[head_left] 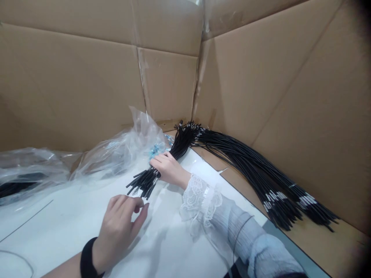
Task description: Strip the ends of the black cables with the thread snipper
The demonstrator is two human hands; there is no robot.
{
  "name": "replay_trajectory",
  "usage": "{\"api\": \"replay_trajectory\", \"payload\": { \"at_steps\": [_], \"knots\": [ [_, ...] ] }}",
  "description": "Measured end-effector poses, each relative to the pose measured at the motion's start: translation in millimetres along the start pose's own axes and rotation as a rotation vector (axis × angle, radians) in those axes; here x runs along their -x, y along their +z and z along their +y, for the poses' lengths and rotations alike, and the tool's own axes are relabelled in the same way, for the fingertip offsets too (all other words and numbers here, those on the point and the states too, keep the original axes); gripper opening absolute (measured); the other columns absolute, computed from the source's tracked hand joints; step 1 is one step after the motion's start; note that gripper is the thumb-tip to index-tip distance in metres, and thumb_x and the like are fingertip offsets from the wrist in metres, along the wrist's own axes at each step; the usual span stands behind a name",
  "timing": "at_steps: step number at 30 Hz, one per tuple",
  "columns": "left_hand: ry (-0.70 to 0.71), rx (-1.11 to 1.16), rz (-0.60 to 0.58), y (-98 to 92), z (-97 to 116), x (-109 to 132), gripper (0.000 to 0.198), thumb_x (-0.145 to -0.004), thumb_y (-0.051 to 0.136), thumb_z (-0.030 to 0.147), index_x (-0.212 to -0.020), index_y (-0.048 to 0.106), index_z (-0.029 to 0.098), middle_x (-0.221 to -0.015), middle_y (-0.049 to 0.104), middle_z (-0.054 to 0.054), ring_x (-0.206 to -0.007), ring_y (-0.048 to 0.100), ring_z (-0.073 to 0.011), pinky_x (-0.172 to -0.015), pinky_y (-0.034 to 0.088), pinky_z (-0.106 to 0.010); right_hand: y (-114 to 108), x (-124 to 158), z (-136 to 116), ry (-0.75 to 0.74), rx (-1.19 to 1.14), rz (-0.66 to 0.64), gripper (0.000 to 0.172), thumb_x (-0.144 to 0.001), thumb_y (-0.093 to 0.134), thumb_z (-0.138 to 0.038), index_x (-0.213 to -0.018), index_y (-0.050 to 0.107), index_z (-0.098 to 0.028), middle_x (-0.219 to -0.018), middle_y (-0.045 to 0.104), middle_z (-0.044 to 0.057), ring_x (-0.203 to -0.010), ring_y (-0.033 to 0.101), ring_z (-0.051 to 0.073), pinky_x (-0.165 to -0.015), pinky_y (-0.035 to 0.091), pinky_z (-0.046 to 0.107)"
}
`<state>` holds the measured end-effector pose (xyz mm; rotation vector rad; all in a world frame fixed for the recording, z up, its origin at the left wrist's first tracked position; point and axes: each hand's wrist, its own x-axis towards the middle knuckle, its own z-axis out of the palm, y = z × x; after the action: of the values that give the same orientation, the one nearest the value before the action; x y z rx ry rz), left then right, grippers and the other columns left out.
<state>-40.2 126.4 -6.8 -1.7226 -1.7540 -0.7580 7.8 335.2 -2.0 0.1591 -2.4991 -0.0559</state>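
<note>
A bundle of thin black cables [179, 144] lies slanting across the white work surface, its near ends fanned out toward me. My right hand [167, 168], in a pale sleeve with a lace cuff, is wrapped round this bundle a little behind the loose ends [143, 183]. White or silvery bands show near those tips. Just below the ends, my left hand [120, 218] hovers with its fingers curled and the thumb apart from them. I see nothing between its fingers. A black band [87, 256] circles the left wrist.
More bundles of black cables [246, 154] run along the cardboard wall [278, 96] on the right, with white bands near their ends. Clear plastic bags [116, 150] lie along the back left. Blue ties [155, 150] lie by the held bundle. Cardboard panels enclose the back.
</note>
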Motion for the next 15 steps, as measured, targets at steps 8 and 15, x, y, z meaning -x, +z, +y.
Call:
{"api": "replay_trajectory", "payload": {
  "at_steps": [8, 15],
  "knots": [
    [0.095, -0.109, -0.009, -2.1, 21, 2, 0.004, -0.083, 0.050, 0.012, -0.087, 0.051, 0.014, -0.059, 0.052, 0.000, -0.052, 0.045, -0.0111, -0.056, 0.034, -0.029, 2, 0, 0, 0.016, -0.011, -0.001, 0.009, -0.084, 0.048, -0.022, -0.087, 0.052, -0.015, -0.081, 0.056, 0.005, -0.080, 0.048, 0.016, -0.077, 0.028, 0.029],
    [0.309, -0.089, -0.049, 0.7, 32, 9, 0.027, -0.080, 0.041, 0.001, -0.105, 0.051, 0.005, -0.058, 0.053, -0.002, -0.052, 0.048, -0.0137, -0.052, 0.037, -0.028, 2, -4, -1, 0.047, -0.037, 0.000, 0.016, -0.078, 0.057, -0.026, -0.087, 0.051, -0.015, -0.084, 0.056, 0.005, -0.080, 0.048, 0.017, -0.076, 0.028, 0.029]
  ]
}}
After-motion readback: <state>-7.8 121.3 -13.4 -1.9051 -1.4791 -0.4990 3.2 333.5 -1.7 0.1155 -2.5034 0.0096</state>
